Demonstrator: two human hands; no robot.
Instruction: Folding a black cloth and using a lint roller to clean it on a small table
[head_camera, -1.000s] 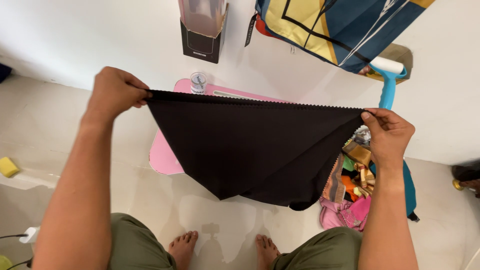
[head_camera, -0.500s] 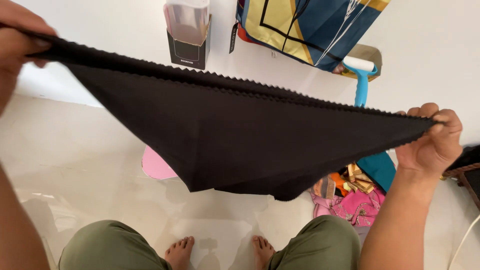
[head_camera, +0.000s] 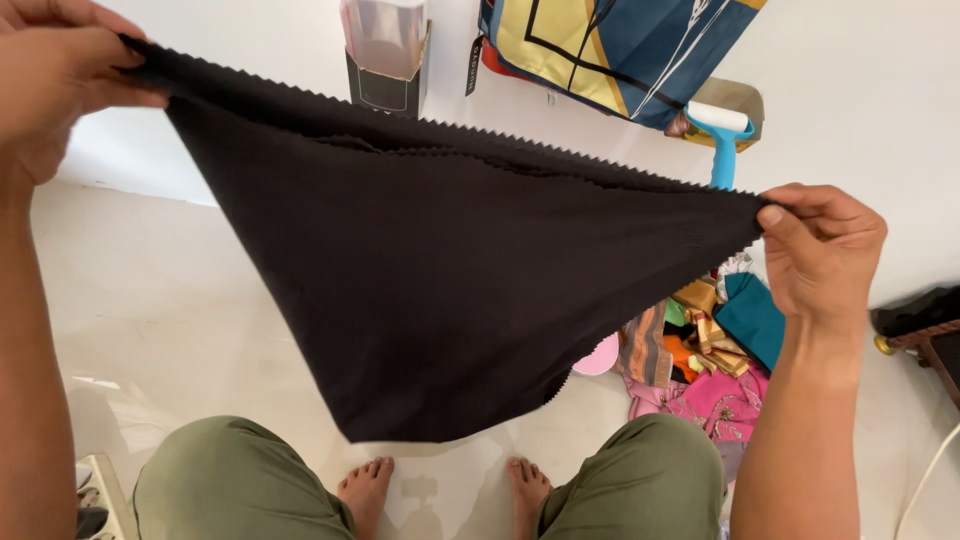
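Both arms raised and spread wide in front of the body, forearms running up either side of the head view. Left hand (head_camera: 55, 75) at top left, higher than the other, fingers and thumb closed in a pinch on one corner of the black cloth (head_camera: 440, 270). Right hand (head_camera: 822, 250) at mid right, lower, thumb on top and fingers curled under, pinching the opposite corner. Both grips closed tight on fabric, nothing else held.

Nearest below: green trousers (head_camera: 240, 485) on both knees, bare feet (head_camera: 365, 490) on the pale glossy floor (head_camera: 150, 320), which shows reflections. Edge of a white power strip (head_camera: 95, 490) at lower left.

The cloth hangs in the air between the hands, above the floor and in front of the knees. Long axis is the taut zigzag-cut top edge, running from upper left down to right. The body sags into a triangle whose point hangs down toward the feet.

Further out, right of the cloth: a pile of coloured fabric pieces (head_camera: 710, 350) on the floor, pink, orange, teal, gold. A pink rounded edge (head_camera: 600, 358) peeks out under the cloth beside the pile. Against the white wall (head_camera: 880, 90): a blue lint roller (head_camera: 722, 140), a dark box with clear top (head_camera: 385, 55), a patterned blue and yellow bag (head_camera: 610, 50). Dark furniture edge (head_camera: 920, 315) at far right.
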